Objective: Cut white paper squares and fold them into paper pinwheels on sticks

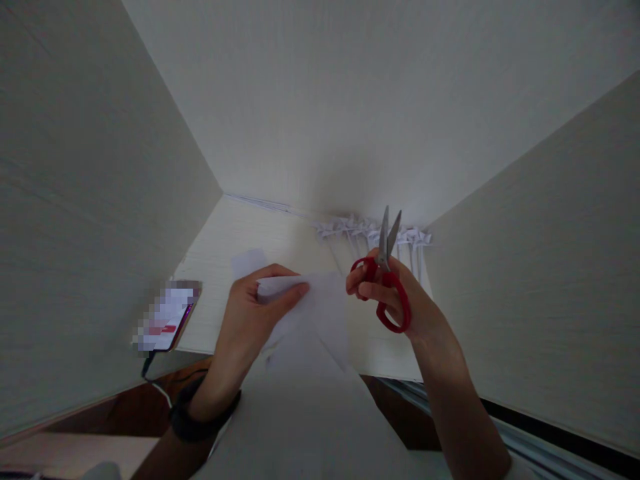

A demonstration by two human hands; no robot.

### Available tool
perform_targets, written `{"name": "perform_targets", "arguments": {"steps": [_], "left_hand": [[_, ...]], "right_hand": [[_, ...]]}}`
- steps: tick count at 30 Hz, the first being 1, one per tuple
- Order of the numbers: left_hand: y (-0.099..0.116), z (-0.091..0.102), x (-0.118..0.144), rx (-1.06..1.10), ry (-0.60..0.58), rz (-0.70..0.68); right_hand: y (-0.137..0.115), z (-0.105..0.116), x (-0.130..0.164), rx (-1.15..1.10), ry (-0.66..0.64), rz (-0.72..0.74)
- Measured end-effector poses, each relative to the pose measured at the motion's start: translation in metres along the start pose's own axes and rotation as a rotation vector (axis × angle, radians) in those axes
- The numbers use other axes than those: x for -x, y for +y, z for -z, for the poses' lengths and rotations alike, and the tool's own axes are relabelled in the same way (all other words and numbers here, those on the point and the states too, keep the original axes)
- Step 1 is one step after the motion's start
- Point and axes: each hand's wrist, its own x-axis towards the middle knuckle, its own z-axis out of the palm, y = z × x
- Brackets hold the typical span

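A sheet of white paper (327, 307) is pinched along its upper left edge between the thumb and fingers of my left hand (260, 300). To its right, my right hand (395, 293) holds a pair of scissors (391, 267) with red handles. Their metal blades point up and away from me, slightly parted, and do not touch the paper. Behind the scissors, a row of white paper pieces with twisted or folded tops and thin stems (355, 230) lies along the back wall, partly hidden by my right hand.
A phone (170, 317) with a lit screen and a cable plugged in lies at the left edge of the white tabletop (210, 247). A small paper piece (249, 261) is beyond my left hand. Thin white strips (260, 202) lie along the back. Walls stand left, right and behind.
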Motion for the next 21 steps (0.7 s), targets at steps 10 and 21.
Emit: {"name": "perform_targets", "arguments": {"steps": [10, 21], "left_hand": [[-0.009, 0.005, -0.005, 0.031, -0.103, -0.006], [-0.012, 0.016, -0.014, 0.024, -0.525, -0.057]], "right_hand": [[0.001, -0.001, 0.004, 0.117, -0.022, -0.049], [-0.007, 0.002, -0.008, 0.297, -0.282, -0.172]]}}
